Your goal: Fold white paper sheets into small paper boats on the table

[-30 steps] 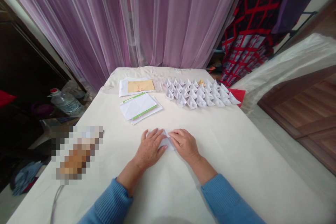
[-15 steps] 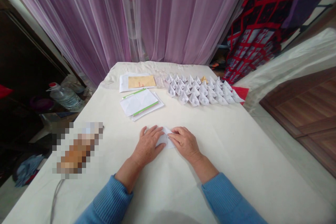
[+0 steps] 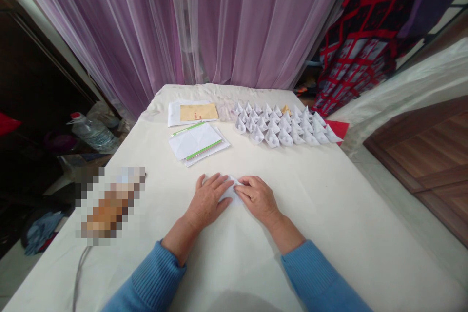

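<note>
A small piece of white paper (image 3: pixel 234 199), folded to a point at its far end, lies on the table in front of me. My left hand (image 3: pixel 208 201) rests flat on its left side, fingers spread and pressing it down. On the right side, my right hand (image 3: pixel 259 198) has its thumb and fingers pinched together on the paper's edge. Both hands partly cover the sheet, so its full shape is hidden.
Rows of folded white paper boats (image 3: pixel 272 137), one of them yellow (image 3: pixel 285 109), stand at the back right by a red sheet (image 3: pixel 337 129). Paper stacks (image 3: pixel 195 140) and a tan envelope (image 3: pixel 199 112) lie back left. A blurred-out object (image 3: pixel 113 202) with a cable is at left.
My left fingertips have slid slightly right over the paper. My right hand keeps its pinch in nearly the same place. The whole view has shifted a little.
</note>
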Available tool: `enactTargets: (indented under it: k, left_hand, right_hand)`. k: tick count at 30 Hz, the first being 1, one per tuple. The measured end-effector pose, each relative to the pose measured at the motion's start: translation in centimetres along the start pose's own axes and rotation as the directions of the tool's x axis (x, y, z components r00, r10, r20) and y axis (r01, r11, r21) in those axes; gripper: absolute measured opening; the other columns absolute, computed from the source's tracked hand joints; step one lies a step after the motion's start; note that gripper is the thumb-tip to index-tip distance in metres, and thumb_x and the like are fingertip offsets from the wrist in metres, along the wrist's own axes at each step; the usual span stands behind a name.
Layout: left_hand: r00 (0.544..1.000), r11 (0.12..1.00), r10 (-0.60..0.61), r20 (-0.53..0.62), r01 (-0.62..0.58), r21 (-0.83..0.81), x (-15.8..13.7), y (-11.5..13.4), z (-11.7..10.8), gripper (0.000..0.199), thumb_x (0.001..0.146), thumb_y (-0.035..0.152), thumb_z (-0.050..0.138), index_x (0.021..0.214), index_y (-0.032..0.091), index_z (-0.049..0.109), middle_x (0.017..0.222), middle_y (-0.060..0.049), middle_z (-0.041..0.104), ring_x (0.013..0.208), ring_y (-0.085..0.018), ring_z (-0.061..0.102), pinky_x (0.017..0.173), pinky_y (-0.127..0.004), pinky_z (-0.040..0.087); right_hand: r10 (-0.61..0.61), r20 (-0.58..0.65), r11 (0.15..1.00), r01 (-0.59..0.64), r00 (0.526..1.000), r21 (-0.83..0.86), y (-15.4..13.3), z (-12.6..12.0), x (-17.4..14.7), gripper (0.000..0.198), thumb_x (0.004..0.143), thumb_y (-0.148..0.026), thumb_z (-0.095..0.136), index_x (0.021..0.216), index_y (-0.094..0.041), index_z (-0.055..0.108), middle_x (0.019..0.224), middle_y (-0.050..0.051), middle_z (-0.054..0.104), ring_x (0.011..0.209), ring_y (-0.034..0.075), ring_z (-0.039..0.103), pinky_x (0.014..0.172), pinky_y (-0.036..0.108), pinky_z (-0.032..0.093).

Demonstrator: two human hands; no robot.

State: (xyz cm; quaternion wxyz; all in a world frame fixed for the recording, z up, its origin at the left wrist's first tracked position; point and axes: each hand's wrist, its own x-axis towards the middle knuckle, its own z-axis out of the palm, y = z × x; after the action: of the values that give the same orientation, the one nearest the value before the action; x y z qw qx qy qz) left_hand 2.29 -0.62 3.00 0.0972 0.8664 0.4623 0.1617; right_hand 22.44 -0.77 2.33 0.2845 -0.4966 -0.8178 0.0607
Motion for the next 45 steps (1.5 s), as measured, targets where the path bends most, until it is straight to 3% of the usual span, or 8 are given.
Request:
enactTargets:
  k: [12, 18, 24, 29, 34, 45]
  left_hand:
    - [1.0, 0.999, -0.003, 0.009, 0.003, 0.035, 0.0, 0.4, -0.1, 0.034, 0.092, 0.03, 0.054, 0.126, 0.032, 0.059, 0.139, -0.005, 0.055, 0.133, -0.031, 0.044, 0.11, -0.064, 0.023]
    - [1.0, 1.0, -0.011, 0.008, 0.011, 0.02, 0.0, 0.4, -0.1, 0.034, 0.093, 0.031, 0.052, 0.126, 0.033, 0.058, 0.14, -0.003, 0.055, 0.133, -0.029, 0.043, 0.112, -0.065, 0.02]
    - [1.0, 0.996, 0.019, -0.023, -0.017, 0.088, -0.1, 0.6, -0.2, 0.032, 0.093, 0.031, 0.053, 0.125, 0.032, 0.059, 0.138, -0.006, 0.056, 0.131, -0.03, 0.046, 0.11, -0.064, 0.023]
    - [0.992, 0.972, 0.072, -0.106, -0.047, 0.229, -0.4, 2.1, -0.2, 0.028, 0.092, 0.022, 0.053, 0.119, 0.026, 0.063, 0.129, -0.009, 0.06, 0.12, -0.027, 0.053, 0.104, -0.052, 0.036]
    - [0.995, 0.972, 0.094, -0.034, -0.084, 0.218, -0.5, 2.9, -0.3, 0.025, 0.094, 0.017, 0.05, 0.116, 0.018, 0.062, 0.11, -0.008, 0.067, 0.099, -0.022, 0.06, 0.089, -0.041, 0.045]
    - [0.984, 0.974, 0.166, -0.061, -0.154, 0.167, -1.5, 1.4, 0.3, 0.028, 0.093, 0.014, 0.05, 0.118, 0.017, 0.063, 0.122, -0.008, 0.066, 0.114, -0.023, 0.058, 0.096, -0.04, 0.044]
  right_hand:
    - [-0.016, -0.006, 0.999, 0.016, 1.0, 0.032, 0.2, 0.1, -0.1, 0.017, 0.089, -0.022, 0.06, 0.09, -0.028, 0.075, 0.098, 0.004, 0.067, 0.091, 0.018, 0.057, 0.084, 0.031, 0.048]
    - [-0.06, -0.091, 0.997, 0.065, 0.994, 0.05, 0.2, -0.2, -0.4, 0.018, 0.089, -0.019, 0.058, 0.094, -0.025, 0.074, 0.102, 0.006, 0.066, 0.093, 0.02, 0.058, 0.086, 0.033, 0.049]
    - [-0.089, -0.034, 0.996, 0.089, 0.995, -0.023, -0.2, -0.8, -0.6, 0.017, 0.088, -0.02, 0.059, 0.094, -0.026, 0.074, 0.108, 0.007, 0.065, 0.099, 0.022, 0.056, 0.089, 0.037, 0.048]
    - [-0.079, -0.034, 0.997, 0.078, 0.996, -0.023, -0.3, -0.6, -0.7, 0.018, 0.088, -0.019, 0.059, 0.097, -0.024, 0.073, 0.104, 0.007, 0.066, 0.096, 0.021, 0.056, 0.087, 0.036, 0.047]
    - [-0.064, -0.026, 0.998, 0.064, 0.998, -0.024, -0.3, -0.7, -0.8, 0.018, 0.088, -0.02, 0.059, 0.098, -0.025, 0.073, 0.102, 0.007, 0.065, 0.094, 0.021, 0.055, 0.085, 0.035, 0.047]
    - [-0.054, -0.052, 0.998, 0.052, 0.997, -0.038, 0.0, -0.4, -0.9, 0.02, 0.087, -0.016, 0.061, 0.098, -0.026, 0.074, 0.098, 0.006, 0.065, 0.091, 0.02, 0.055, 0.083, 0.032, 0.048]
